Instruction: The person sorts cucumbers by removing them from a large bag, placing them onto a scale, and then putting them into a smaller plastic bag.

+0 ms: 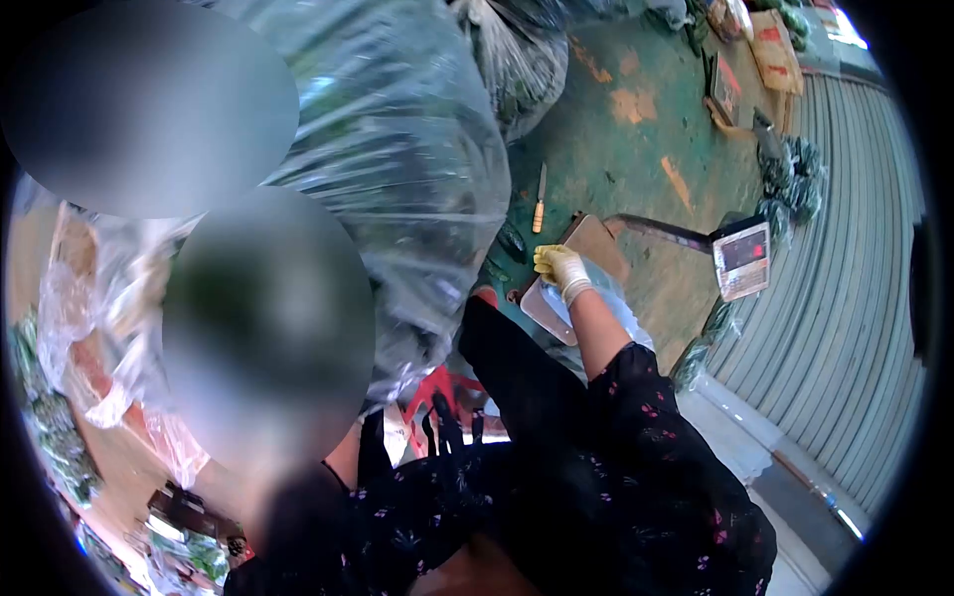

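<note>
My right hand [561, 268], in a yellow-and-white glove, is over a platform scale with its fingers curled. Whatever may be inside the fingers is hidden. Under the wrist and forearm lies a thin, pale blue plastic bag [621, 303], which covers part of the scale's platform [547, 310]. From the scale a dark arm leads to a display with a keypad [742, 260]. Just left of the glove, a dark green cucumber-like vegetable [512, 241] rests beside a big clear plastic sack [427, 189]. My left hand does not show; blurred patches cover that side.
A knife with a wooden handle [539, 217] lies on the green floor [596, 149]. Another tied plastic sack [517, 74] stands at the top. Bagged greens [792, 184] sit against the corrugated shutter [845, 268] on the right. Under my legs is something red [437, 392], perhaps a stool.
</note>
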Demonstrator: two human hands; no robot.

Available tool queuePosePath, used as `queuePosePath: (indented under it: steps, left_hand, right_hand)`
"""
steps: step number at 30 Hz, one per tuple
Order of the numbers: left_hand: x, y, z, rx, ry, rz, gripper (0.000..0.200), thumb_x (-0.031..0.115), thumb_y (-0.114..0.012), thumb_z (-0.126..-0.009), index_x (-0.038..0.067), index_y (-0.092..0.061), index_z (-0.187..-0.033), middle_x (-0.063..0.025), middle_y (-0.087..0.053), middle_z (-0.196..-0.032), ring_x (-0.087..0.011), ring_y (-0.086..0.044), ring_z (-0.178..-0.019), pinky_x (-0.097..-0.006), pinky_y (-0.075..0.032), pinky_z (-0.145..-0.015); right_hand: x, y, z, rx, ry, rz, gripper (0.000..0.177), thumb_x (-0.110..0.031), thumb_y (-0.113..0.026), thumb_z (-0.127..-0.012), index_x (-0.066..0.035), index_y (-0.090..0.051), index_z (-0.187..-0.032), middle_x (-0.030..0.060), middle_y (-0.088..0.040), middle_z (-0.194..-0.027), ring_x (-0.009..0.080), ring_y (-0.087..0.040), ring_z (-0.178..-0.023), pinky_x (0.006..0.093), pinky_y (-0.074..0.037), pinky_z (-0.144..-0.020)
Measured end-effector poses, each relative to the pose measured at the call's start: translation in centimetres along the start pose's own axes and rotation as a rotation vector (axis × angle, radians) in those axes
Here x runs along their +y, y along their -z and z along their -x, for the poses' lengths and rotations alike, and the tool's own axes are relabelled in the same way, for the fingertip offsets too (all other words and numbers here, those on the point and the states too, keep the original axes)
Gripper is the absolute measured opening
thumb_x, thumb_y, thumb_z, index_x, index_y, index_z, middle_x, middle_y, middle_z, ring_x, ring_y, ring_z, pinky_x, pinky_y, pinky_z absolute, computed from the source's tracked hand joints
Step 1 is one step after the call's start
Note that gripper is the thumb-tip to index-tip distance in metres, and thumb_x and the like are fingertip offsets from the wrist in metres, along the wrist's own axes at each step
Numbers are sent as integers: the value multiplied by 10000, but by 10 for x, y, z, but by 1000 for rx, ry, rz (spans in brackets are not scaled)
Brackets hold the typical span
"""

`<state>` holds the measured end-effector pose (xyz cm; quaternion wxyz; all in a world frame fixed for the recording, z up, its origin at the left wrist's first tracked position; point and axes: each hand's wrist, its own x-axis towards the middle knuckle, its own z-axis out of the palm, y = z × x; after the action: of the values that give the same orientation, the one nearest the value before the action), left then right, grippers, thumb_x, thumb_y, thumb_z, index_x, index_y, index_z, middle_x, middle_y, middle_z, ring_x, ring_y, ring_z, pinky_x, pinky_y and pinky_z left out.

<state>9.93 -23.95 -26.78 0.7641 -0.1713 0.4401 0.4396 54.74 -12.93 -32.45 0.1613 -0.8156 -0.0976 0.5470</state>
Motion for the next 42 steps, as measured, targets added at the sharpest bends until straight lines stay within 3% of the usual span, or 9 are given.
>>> queuePosePath:
  steps: [2,5,8,16,22,30,35,40,42]
  left_hand:
    - [-4,8,-8,24,30,-127,465,317,-432,-949,-68,-533,-1191,-175,-581,-1170,-266,-571,-1043,-403,-458,-907]
    - [-7,20,-13,32,64,-305,470,316,-436,-949,-75,-528,-1192,-178,-583,-1166,-261,-576,-1034,-391,-463,-897]
    - [-5,33,-12,13,99,-520,474,316,-440,-948,-82,-523,-1192,-180,-585,-1162,-257,-580,-1026,-379,-468,-887]
    - [-6,39,-18,-134,52,-677,486,315,-450,-947,-100,-510,-1194,-187,-590,-1152,-245,-592,-1004,-347,-481,-861]
    - [-25,-2,-2,-357,-188,-817,497,314,-458,-946,-114,-500,-1196,-192,-594,-1143,-236,-602,-987,-323,-490,-841]
    - [-26,-74,64,-307,-321,-885,463,375,-521,-926,-25,-570,-1156,-100,-663,-975,-164,-633,-830,-279,-501,-751]
    - [5,-135,108,-323,-842,-1181,255,246,-585,-896,16,-643,-990,-33,-648,-796,-83,-586,-709,-230,-482,-664]
    - [82,-220,111,80,-2236,-1517,402,158,-641,-757,13,-570,-1125,-175,-607,-1015,-310,-598,-946,-361,-476,-856]
    - [108,-253,100,251,-2350,-1595,515,169,-673,-689,34,-532,-1165,-177,-577,-1123,-336,-571,-1003,-424,-434,-903]
  right_hand:
    - [38,2,-73,67,-44,-26,141,-185,-605,-841,-89,-646,-935,40,-649,-759,146,-592,-577,278,-422,-459]
    - [36,-3,-121,356,177,548,443,-339,-611,-755,-77,-629,-1111,180,-649,-1067,324,-596,-1051,353,-426,-938]
    - [72,3,-237,501,241,347,377,-322,-596,-767,-95,-658,-1062,168,-651,-1056,334,-601,-1031,374,-441,-922]
    - [48,-17,-284,406,321,945,301,-292,-561,-851,-98,-661,-1059,136,-671,-1010,284,-646,-931,360,-493,-840]
    - [-66,-5,-175,142,550,-258,160,-134,-539,-854,-140,-663,-955,28,-628,-741,132,-544,-515,286,-434,-468]
    - [-88,31,85,-112,933,-387,399,-205,-574,-905,-112,-495,-1285,9,-586,-800,70,-502,-547,207,-396,-470]
    - [-52,38,181,-588,1040,-376,447,-162,-616,-863,-39,-481,-1271,38,-593,-794,70,-499,-549,203,-401,-496]
    - [-40,17,237,-749,1134,-186,271,-138,-614,-870,-7,-568,-1103,18,-592,-807,63,-521,-616,200,-437,-585]
    - [-49,1,237,-908,1173,-137,272,-158,-597,-887,1,-571,-1106,16,-597,-843,69,-525,-678,209,-441,-645]
